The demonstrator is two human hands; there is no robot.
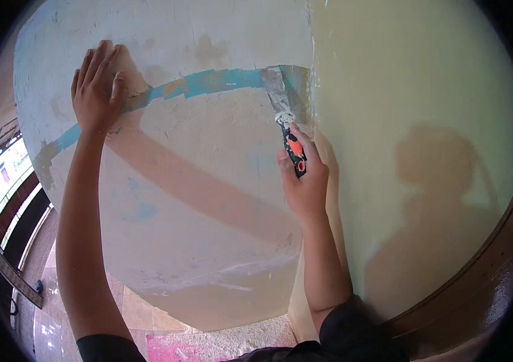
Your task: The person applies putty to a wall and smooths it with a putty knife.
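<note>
A pale plastered wall [196, 169] carries a curved band of blue paint [220, 81] with patches of brown. My left hand [96, 90] lies on the wall at the upper left, palm down, fingers slightly apart, over the band. My right hand [304, 181] grips a putty knife [292, 145] with a black and orange handle and white residue near the blade's base. Its metal blade is against the right end of the blue band, beside the corner where a pale green wall [419, 78] meets the plastered one.
At the far left are metal railings [12, 265] and a bright opening. A tiled floor [129, 308] shows below, with a pink sheet [163, 344] covered in white flakes. A brown wooden edge [467, 289] curves along the lower right. My shadow falls on the green wall.
</note>
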